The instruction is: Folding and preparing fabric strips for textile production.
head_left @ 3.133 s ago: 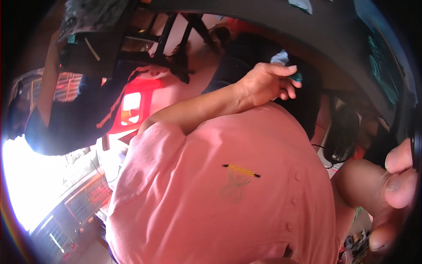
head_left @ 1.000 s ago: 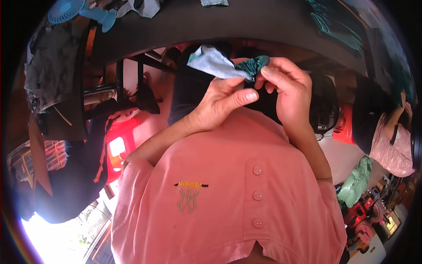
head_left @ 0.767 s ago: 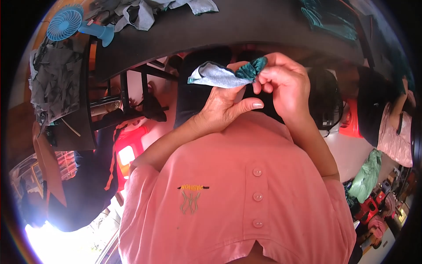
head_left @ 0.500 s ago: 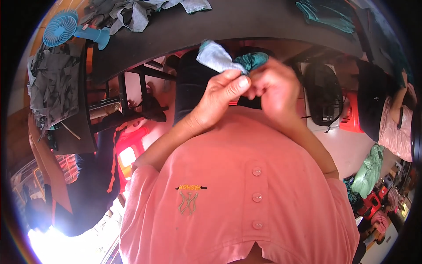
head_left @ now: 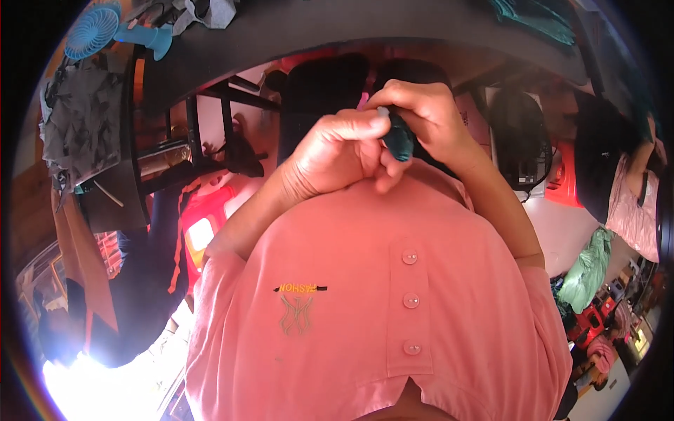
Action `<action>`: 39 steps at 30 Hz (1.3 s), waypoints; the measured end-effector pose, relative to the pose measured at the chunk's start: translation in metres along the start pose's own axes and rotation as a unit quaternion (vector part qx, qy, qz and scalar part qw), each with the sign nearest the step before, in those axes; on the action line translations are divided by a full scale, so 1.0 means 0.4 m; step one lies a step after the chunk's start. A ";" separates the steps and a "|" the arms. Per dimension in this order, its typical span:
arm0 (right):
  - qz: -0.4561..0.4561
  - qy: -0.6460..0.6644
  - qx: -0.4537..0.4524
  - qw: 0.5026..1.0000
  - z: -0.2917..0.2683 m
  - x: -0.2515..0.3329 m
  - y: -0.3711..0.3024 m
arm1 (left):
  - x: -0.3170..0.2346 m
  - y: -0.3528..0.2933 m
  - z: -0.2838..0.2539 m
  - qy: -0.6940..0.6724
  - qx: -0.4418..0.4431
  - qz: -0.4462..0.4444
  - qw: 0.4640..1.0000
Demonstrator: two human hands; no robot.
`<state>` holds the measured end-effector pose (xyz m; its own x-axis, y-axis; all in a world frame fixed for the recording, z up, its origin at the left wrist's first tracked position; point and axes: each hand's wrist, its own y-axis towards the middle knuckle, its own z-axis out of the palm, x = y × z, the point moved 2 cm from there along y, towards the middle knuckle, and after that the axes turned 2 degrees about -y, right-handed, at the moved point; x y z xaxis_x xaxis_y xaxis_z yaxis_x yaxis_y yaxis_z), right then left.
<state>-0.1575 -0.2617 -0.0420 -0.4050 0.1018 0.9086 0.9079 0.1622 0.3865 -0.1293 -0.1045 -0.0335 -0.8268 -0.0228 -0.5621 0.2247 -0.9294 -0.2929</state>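
Observation:
Close to my pink shirt, both hands meet over a small bunched piece of shiny dark teal cloth (head_left: 399, 142). My left hand (head_left: 337, 146) is closed on it, the thumb at its top by a small pale bit of fabric and the lower fingers beneath. My right hand (head_left: 427, 112) bends over the upper right side of the cloth with its fingers curled against it. Those fingertips are partly hidden, as is most of the cloth's pale side.
Ahead is a dark table (head_left: 316, 35) with folded teal cloth (head_left: 537, 21) at its far right. On the left stand a blue fan (head_left: 95, 31) and a pile of grey cloth pieces (head_left: 81, 119). People sit on both sides. A black mesh-like object (head_left: 518, 137) stands right of my lap.
The cloth has been turned from pointing up and outward to hanging down between my hands, and its pale part is now mostly hidden. My right hand has moved up and over it.

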 end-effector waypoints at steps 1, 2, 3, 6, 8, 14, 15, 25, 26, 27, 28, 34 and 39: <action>-0.003 -0.096 -0.018 0.995 0.005 0.004 -0.013 | 0.006 -0.005 -0.021 -0.067 0.031 0.004 0.997; -0.005 -0.191 -0.035 0.981 0.009 0.005 -0.026 | 0.013 -0.013 -0.040 -0.133 0.062 0.008 0.989; -0.020 -0.230 -0.055 0.971 0.008 -0.013 -0.039 | 0.010 -0.026 -0.050 -0.158 0.005 -0.037 0.987; 0.036 -0.195 -0.051 0.979 0.028 -0.036 -0.079 | 0.021 -0.033 -0.089 -0.184 -0.093 -0.087 0.975; 0.059 -0.171 -0.037 0.983 0.035 -0.029 -0.080 | 0.013 -0.042 -0.071 -0.178 -0.143 -0.102 0.968; 0.217 0.075 -0.041 0.973 0.023 -0.012 -0.074 | 0.006 -0.020 -0.075 -0.034 -0.129 -0.054 0.990; 0.218 0.075 -0.040 0.972 0.020 -0.008 -0.079 | 0.009 -0.024 -0.073 -0.035 -0.129 -0.053 0.990; 0.251 0.153 -0.098 0.951 -0.032 -0.019 -0.066 | -0.023 0.008 -0.011 0.093 -0.057 -0.034 0.993; 0.241 0.204 -0.092 0.944 -0.061 -0.030 -0.065 | -0.015 0.014 0.007 0.093 -0.055 -0.033 0.994; 0.206 0.282 -0.043 0.936 -0.078 -0.045 -0.058 | -0.002 0.028 0.032 0.072 -0.001 -0.060 0.996; 0.205 0.278 -0.042 0.937 -0.088 -0.047 -0.066 | 0.006 0.038 0.049 0.052 0.053 -0.087 0.993; 0.075 -0.222 -0.185 0.954 -0.107 0.030 -0.080 | -0.007 0.043 0.015 0.053 -0.025 -0.028 0.998; 0.261 -0.052 -0.122 0.956 -0.083 0.098 -0.088 | -0.009 0.019 -0.005 0.157 -0.125 0.038 0.979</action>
<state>-0.2018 -0.2960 -0.0146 0.1142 0.2056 0.9720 0.9823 -0.1695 -0.0796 -0.1237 -0.1107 -0.0352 -0.6120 0.0636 -0.7883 0.4301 -0.8097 -0.3992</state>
